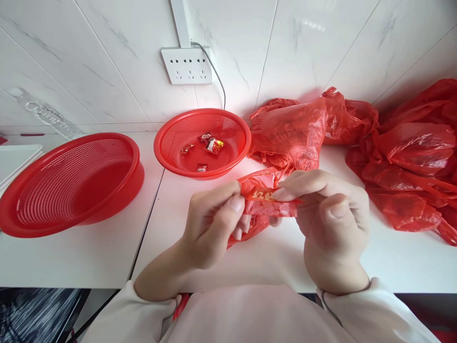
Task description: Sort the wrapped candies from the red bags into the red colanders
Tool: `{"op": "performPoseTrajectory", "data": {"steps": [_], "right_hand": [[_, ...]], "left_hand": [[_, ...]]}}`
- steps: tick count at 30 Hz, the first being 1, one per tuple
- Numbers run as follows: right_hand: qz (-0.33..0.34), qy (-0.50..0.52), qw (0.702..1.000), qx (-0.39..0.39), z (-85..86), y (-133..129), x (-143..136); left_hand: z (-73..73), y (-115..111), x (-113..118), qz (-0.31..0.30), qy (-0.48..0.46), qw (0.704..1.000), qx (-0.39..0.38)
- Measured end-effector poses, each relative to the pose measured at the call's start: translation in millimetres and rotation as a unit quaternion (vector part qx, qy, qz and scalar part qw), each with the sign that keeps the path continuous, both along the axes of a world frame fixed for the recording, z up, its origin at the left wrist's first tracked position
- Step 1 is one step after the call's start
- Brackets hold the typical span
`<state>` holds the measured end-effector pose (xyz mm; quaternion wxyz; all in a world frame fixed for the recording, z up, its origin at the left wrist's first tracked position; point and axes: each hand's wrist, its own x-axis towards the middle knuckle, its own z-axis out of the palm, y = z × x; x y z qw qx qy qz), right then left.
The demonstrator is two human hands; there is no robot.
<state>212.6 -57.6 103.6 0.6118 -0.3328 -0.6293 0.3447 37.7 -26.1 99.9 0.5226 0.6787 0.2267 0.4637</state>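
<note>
A small red wrapper with gold print [271, 206] is stretched between my two hands above the white table. My left hand [216, 224] pinches its left end between thumb and fingers. At the right end, my right hand [332, 214] grips the wrapper with its fingers, the thumb bent beside them. Beneath the hands lies an open red plastic bag [259, 178], partly hidden by them. Beyond my left hand stands a round red basket [203, 174] holding several small wrapped pieces [214, 145].
A larger red basket [103, 209] stands at the left, with a clear plastic bottle [53, 116] behind it. Filled red bags [293, 128] and more red bags [417, 166] line the right side. A socket panel [189, 66] with a grey cable is on the tiled wall.
</note>
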Motion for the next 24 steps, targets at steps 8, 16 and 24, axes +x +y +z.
{"op": "performPoseTrajectory", "data": {"steps": [8, 16, 24], "right_hand": [[0.017, -0.094, 0.995, -0.018, -15.9, 36, 10], [0.166, -0.055, 0.978, -0.113, -26.6, 45, 24], [0.181, -0.003, 0.979, -0.099, -21.0, 37, 24]], "left_hand": [[-6.8, 39, -9, 0.008, 0.169, 0.985, -0.024], [-9.8, 50, -12, -0.077, 0.174, 0.977, -0.093], [2.7, 36, -11, -0.096, 0.192, 0.97, -0.113]]}}
